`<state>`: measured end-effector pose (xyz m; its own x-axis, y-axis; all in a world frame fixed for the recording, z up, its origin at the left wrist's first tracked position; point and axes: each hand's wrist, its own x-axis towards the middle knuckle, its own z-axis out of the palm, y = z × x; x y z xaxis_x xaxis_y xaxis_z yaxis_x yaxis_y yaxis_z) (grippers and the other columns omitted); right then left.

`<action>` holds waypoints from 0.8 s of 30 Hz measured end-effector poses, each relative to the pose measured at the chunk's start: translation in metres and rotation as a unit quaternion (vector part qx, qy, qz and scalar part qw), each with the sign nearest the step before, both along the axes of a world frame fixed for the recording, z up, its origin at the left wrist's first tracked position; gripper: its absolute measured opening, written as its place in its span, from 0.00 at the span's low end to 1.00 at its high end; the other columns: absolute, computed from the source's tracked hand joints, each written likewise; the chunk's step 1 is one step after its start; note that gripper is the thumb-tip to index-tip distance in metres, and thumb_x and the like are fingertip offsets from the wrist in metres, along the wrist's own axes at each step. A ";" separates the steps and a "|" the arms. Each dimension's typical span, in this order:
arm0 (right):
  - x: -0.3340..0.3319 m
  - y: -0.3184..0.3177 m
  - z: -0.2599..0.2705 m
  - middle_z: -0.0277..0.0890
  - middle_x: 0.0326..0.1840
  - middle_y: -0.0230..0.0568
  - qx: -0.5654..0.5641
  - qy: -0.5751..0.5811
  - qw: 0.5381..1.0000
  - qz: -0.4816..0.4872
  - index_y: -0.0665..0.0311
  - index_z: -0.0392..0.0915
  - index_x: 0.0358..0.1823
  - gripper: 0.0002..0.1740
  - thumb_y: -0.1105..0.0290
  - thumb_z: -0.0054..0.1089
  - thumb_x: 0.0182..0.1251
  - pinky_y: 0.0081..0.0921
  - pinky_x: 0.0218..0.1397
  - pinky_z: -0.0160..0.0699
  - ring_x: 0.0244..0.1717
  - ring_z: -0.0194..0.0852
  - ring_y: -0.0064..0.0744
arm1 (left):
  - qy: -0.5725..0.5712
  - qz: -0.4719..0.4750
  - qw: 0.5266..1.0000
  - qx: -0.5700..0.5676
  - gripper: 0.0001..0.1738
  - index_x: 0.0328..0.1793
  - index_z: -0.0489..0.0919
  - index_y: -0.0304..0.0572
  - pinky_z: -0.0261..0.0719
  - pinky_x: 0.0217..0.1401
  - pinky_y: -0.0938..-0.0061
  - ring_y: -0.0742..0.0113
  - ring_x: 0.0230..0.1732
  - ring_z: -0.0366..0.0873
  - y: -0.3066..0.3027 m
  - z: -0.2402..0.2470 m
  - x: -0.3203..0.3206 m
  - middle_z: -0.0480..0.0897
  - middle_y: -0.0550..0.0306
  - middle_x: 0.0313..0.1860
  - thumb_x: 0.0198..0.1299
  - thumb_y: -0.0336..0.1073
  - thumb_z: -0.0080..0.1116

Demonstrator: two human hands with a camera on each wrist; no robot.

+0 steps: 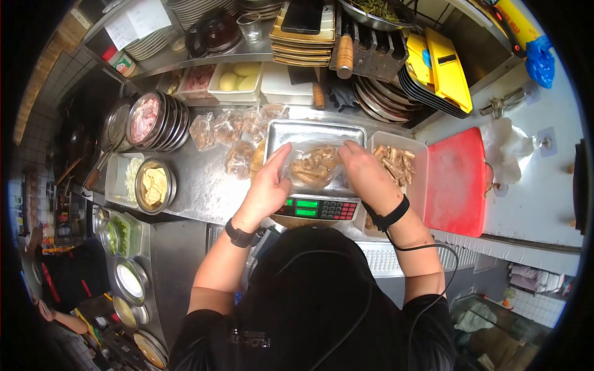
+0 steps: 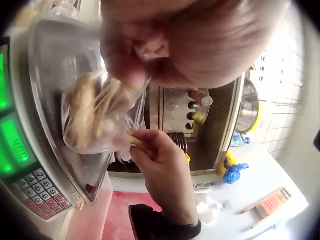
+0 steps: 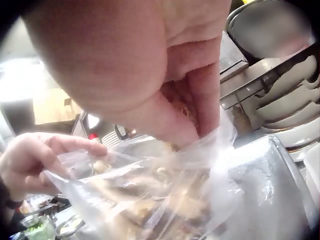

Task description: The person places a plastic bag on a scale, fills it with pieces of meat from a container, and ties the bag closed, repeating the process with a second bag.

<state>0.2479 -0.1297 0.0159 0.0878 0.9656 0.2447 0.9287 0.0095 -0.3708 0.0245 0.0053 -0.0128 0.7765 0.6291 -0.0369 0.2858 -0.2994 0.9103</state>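
Note:
A clear plastic bag (image 1: 312,166) of brownish meat pieces lies on the metal tray (image 1: 352,133) of a digital scale (image 1: 315,208). My left hand (image 1: 269,188) pinches the bag's rim on the left; its curled thumb and fingers also show close up in the left wrist view. At the bag's mouth on the right, my right hand (image 1: 365,170) has its fingertips together, pinching a light brown meat piece (image 2: 137,142). In the right wrist view those fingers point down into the bag (image 3: 150,200), partly hidden by the plastic. Green digits glow on the scale's display (image 1: 306,212).
Right of the scale stands a white tub (image 1: 417,185) of meat pieces, beside a red cutting board (image 1: 458,179). Several filled bags (image 1: 238,159) lie to the left. A metal bowl (image 1: 154,185) of yellow slices and stacked plates (image 1: 154,123) stand further left. Shelves line the back.

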 end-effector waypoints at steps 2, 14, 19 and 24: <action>-0.004 -0.003 0.004 0.77 0.44 0.56 0.010 -0.010 0.999 -0.034 0.67 0.75 0.44 0.12 0.83 0.55 0.57 0.43 0.48 0.85 0.46 0.82 0.58 | -0.006 -0.004 1.000 0.009 0.44 0.83 0.62 0.41 0.78 0.27 0.78 0.76 0.23 0.77 -0.002 -0.001 0.002 0.76 0.50 0.71 0.55 0.15 0.45; 0.002 -0.003 -0.012 0.83 0.52 0.51 0.077 -0.031 0.997 -0.001 0.63 0.80 0.49 0.14 0.62 0.63 0.69 0.37 0.45 0.87 0.46 0.86 0.49 | -0.002 0.001 0.999 -0.044 0.43 0.82 0.62 0.40 0.78 0.26 0.78 0.76 0.25 0.77 -0.003 0.010 0.005 0.68 0.50 0.78 0.55 0.14 0.44; 0.002 0.007 -0.004 0.84 0.41 0.48 -0.034 -0.028 0.999 -0.024 0.64 0.80 0.39 0.10 0.64 0.60 0.70 0.40 0.39 0.86 0.34 0.86 0.49 | -0.009 -0.041 0.999 -0.007 0.44 0.82 0.62 0.41 0.79 0.29 0.78 0.77 0.27 0.77 -0.006 0.011 0.006 0.66 0.49 0.80 0.54 0.14 0.44; -0.003 0.026 -0.016 0.82 0.35 0.46 -0.012 -0.066 0.998 -0.005 0.63 0.80 0.40 0.06 0.69 0.59 0.66 0.41 0.36 0.84 0.33 0.85 0.49 | -0.032 -0.045 0.998 -0.013 0.40 0.78 0.63 0.27 0.58 0.83 0.65 0.46 0.82 0.59 -0.005 0.014 0.007 0.65 0.34 0.79 0.52 0.17 0.46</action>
<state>0.2446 -0.1035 0.0003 0.0653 0.9705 0.2320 0.9693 -0.0065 -0.2456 0.0315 0.0001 0.0014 0.8307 0.5568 -0.0011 0.2004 -0.2972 0.9335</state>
